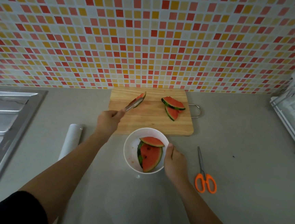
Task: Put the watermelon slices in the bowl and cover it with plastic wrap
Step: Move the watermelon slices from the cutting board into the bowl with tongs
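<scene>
Left hand (107, 121) is where I start: it grips a pair of metal tongs (132, 104), whose tips pinch a watermelon slice (141, 97) over the wooden cutting board (152, 124) just beyond the knuckles. To that hand's right I see two more slices (173, 106) lying on the board, overlapping. My right hand (174, 161) clasps the rim of the white bowl (130, 151), thumb on the edge; two slices (150, 153) sit inside. Left of my left forearm lies the plastic wrap roll (71, 141). Right of my right hand lie orange-handled scissors (205, 177).
</scene>
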Demonstrator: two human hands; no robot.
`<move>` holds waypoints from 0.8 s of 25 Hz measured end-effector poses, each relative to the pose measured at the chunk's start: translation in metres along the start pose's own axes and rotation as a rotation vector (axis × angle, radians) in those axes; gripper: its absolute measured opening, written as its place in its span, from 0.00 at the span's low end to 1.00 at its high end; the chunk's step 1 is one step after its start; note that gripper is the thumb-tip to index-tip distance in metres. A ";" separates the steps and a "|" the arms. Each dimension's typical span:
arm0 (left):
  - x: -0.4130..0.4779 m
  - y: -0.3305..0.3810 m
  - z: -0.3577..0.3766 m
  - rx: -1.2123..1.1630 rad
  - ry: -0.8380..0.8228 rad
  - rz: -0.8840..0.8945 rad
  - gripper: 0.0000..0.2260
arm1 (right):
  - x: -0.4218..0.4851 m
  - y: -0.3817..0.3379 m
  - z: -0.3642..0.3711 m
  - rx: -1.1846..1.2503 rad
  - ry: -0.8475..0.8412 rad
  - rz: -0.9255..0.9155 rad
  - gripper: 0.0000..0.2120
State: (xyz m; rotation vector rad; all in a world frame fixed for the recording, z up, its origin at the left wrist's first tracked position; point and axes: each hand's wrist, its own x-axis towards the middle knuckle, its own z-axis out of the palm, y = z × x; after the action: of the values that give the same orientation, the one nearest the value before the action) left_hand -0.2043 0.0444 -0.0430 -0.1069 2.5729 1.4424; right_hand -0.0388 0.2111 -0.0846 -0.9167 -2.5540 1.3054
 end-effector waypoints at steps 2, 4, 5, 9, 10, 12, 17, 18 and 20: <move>-0.028 -0.006 -0.021 -0.002 -0.113 0.164 0.17 | 0.000 0.000 0.000 0.005 0.014 -0.009 0.21; -0.059 -0.012 -0.043 0.087 -0.244 0.402 0.12 | 0.001 0.000 0.000 0.017 0.016 -0.007 0.20; -0.071 -0.015 -0.052 0.174 -0.301 0.510 0.12 | 0.001 0.000 0.000 0.023 0.011 -0.006 0.21; -0.089 -0.022 -0.063 0.550 -0.388 0.681 0.18 | 0.001 -0.001 -0.001 0.002 0.010 -0.012 0.21; -0.091 -0.021 -0.062 0.615 -0.375 0.681 0.18 | 0.001 -0.001 -0.001 -0.001 0.010 -0.020 0.21; -0.092 -0.020 -0.059 0.718 -0.345 0.654 0.20 | 0.000 -0.001 -0.002 -0.005 0.014 -0.037 0.21; -0.094 -0.011 -0.068 0.920 -0.303 0.609 0.25 | -0.001 -0.003 -0.003 0.020 0.021 -0.019 0.22; -0.093 -0.008 -0.074 0.922 -0.302 0.606 0.25 | -0.001 -0.003 -0.003 0.019 0.021 -0.019 0.22; -0.089 -0.001 -0.087 0.873 -0.292 0.611 0.21 | -0.001 -0.003 -0.002 0.013 0.026 -0.025 0.22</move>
State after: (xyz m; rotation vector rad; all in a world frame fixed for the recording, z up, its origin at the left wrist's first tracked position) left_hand -0.1283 -0.0326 0.0177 0.9843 2.8136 0.2608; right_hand -0.0387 0.2110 -0.0809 -0.8904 -2.5262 1.2925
